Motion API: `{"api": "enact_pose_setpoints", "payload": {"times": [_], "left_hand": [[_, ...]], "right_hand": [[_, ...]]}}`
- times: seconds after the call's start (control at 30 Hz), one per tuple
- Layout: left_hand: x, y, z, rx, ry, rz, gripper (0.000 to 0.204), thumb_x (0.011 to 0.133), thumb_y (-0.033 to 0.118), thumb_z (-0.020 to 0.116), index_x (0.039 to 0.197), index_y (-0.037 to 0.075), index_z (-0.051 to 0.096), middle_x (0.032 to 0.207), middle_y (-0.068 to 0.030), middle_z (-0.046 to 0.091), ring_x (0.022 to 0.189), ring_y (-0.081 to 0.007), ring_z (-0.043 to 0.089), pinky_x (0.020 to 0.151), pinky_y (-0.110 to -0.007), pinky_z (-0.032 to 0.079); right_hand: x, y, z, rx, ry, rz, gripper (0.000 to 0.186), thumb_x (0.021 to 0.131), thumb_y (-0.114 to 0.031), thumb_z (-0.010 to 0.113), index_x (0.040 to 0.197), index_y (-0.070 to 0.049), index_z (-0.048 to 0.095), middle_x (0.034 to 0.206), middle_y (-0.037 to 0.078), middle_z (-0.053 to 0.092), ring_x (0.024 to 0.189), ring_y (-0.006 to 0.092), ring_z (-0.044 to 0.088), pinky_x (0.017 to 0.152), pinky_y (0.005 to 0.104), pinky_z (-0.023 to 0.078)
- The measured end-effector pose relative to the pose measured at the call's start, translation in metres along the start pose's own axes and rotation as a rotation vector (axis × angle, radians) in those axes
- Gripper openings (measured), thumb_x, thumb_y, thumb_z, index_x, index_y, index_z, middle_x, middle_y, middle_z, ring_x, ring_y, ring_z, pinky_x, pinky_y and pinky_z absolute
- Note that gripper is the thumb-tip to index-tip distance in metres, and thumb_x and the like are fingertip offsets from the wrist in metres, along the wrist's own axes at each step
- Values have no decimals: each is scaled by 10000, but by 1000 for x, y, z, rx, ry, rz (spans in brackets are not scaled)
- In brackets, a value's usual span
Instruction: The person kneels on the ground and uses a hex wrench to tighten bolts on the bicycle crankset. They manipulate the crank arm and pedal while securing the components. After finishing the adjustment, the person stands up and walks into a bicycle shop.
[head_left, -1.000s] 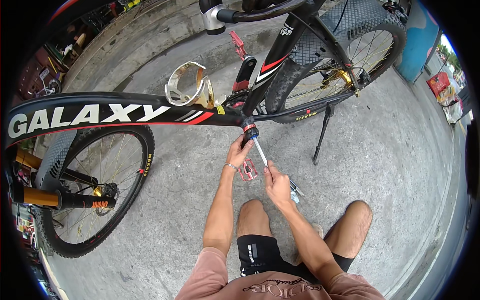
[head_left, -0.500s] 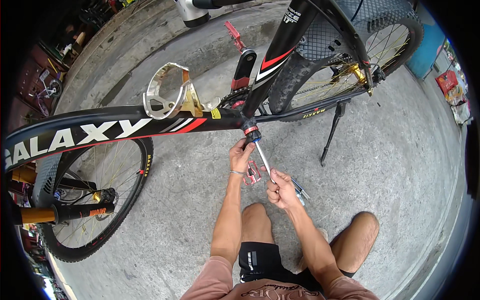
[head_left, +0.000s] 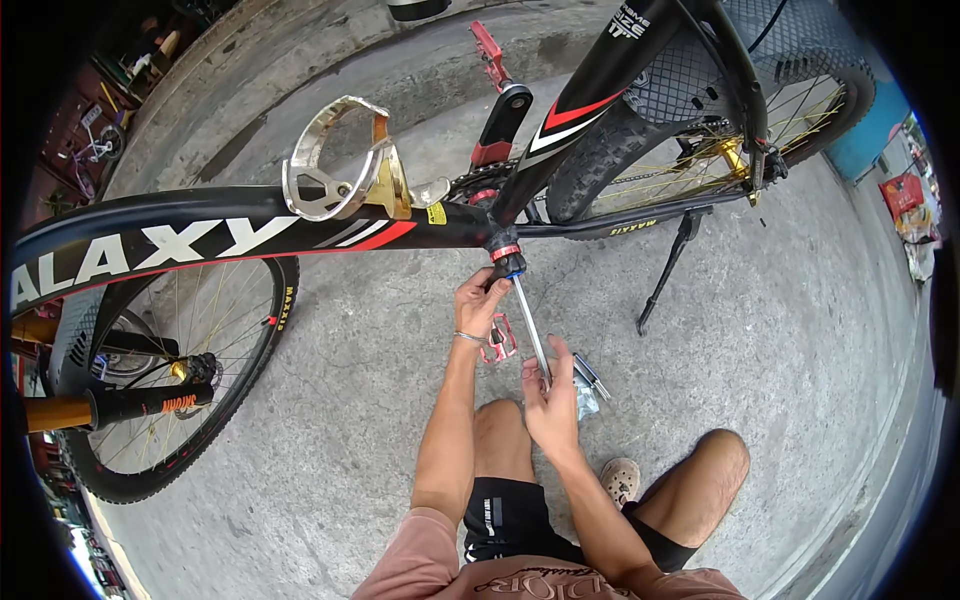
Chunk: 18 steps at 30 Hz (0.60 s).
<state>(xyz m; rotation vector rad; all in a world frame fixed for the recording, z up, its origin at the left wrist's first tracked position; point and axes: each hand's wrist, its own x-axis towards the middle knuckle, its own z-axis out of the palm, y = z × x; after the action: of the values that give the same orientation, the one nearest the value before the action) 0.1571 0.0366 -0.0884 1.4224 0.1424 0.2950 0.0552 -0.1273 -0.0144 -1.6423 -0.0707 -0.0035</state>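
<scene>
My left hand (head_left: 480,305) is closed round the near crank arm (head_left: 505,268), just below the red ring at the bicycle's bottom bracket. A long silver wrench (head_left: 530,320) runs from the crank's bolt end down toward me. At its lower end is my right hand (head_left: 550,400), fingers loosened and apart beside the wrench, with the palm partly hidden. The near red pedal (head_left: 499,340) shows beside my left wrist. Above them stretches the black bicycle frame (head_left: 440,228), with a shiny gold bottle cage (head_left: 345,185) mounted on it.
Several slim tools (head_left: 592,375) and a clear plastic packet (head_left: 587,400) lie on the concrete floor (head_left: 380,370) past my right hand. The kickstand (head_left: 668,272) reaches down to the right. The front wheel (head_left: 275,330) is at left, the rear wheel (head_left: 850,100) at upper right.
My right hand has loosened from its grip on the wrench, fingers opening, and sits slightly lower. My left hand stays on the crank arm. The view has shifted a little.
</scene>
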Motion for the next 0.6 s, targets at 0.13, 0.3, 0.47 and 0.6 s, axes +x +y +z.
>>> {"api": "enact_pose_setpoints", "payload": {"times": [0.13,0.3,0.47,0.6], "left_hand": [[4,3,7,-82,32,11,337,853,272,707,980,-28,620,790,9,580,711,-69,481,646,-215,392],[7,4,7,-94,1,8,315,863,256,696,987,-24,618,794,14,583,699,-55,472,636,-205,389],[6,0,1,-103,-29,19,331,878,274,671,1041,-8,613,945,-43,666,784,-55,542,689,-184,426],[5,4,9,-125,-1,-16,266,870,211,690,982,-20,623,801,16,584,694,-44,474,621,-193,379]], "right_hand": [[-13,-15,-26,-1032,-464,-314,354,709,12,638,1049,99,586,1073,230,497,1038,360,468,848,358,451],[-3,-21,-35,-1502,-451,-704,207,773,-125,556,869,13,677,1253,234,438,978,256,472,751,292,452],[-6,-20,-42,-1407,-522,-756,179,776,-117,571,891,-20,670,1268,171,460,1008,248,482,745,355,480],[-8,-3,-43,-1198,-684,-416,150,771,-98,589,896,-27,632,1115,103,556,1008,291,526,760,410,494]]}}
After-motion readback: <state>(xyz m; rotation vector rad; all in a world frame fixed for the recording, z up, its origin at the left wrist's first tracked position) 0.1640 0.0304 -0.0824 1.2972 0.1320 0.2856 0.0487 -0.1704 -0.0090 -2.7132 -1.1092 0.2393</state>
